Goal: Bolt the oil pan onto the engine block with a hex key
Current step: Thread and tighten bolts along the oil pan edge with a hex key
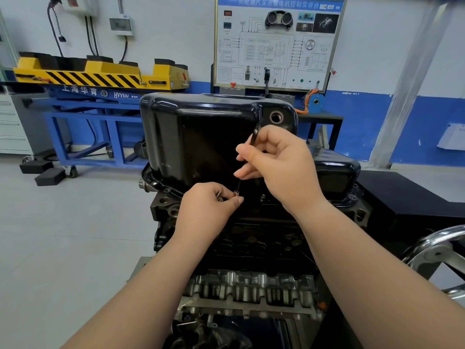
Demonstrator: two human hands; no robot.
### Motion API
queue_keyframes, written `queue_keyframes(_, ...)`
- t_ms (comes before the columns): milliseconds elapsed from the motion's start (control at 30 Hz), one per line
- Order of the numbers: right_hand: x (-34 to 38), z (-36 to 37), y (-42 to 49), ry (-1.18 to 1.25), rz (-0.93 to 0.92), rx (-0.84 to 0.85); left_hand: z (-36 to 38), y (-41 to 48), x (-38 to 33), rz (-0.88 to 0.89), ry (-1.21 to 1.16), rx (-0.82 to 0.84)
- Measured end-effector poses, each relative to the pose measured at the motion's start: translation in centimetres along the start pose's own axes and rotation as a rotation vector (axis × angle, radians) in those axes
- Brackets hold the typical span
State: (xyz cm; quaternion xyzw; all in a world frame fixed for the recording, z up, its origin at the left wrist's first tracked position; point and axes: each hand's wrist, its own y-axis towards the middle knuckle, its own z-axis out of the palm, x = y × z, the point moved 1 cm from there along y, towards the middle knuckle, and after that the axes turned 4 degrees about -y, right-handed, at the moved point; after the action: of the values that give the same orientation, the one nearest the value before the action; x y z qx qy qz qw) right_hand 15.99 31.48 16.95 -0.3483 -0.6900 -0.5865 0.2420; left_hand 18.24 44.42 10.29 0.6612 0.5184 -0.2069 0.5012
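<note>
Grey workshop floor point(63, 235); right hand point(279, 167) grips hex key point(254, 138), left hand point(203, 210) pinches bolt point(236, 192)

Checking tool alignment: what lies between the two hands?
Head view: a thin black hex key runs from the right hand down to a small silver bolt the left hand pinches.
</note>
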Motion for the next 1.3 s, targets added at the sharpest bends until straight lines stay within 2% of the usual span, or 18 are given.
queue_keyframes(167, 0.2, -0.1, -0.3, -0.058, 0.007, 0.094, 0.1, 0.0, 0.0, -0.007, -0.004, 0.001)
queue_keyframes(300, 0.1, 0.1, -0.4, -0.018, 0.08, 0.14, 0.1, 0.0, 0.0, -0.02, -0.011, 0.007)
queue_keyframes(467, -0.4, 0.4, -0.4, 0.043, 0.088, 0.074, 0.0, -0.1, 0.0, -0.013, -0.014, 0.012)
queue_keyframes(700, -1.0, 0.6, -0.2, -0.02, 0.04, -0.001, 0.0, -0.1, 0.1, 0.0, 0.009, 0.005)
queue_keyframes(967, -1.0, 0.3, -0.6, -0.089, -0.002, 0.103, 0.0, 0.1, 0.2, -0.011, -0.006, 0.012)
queue_keyframes(1300, -1.2, 0.6, -0.5, -0.012, 0.065, -0.009, 0.0, -0.1, 0.0, -0.01, 0.016, 0.01)
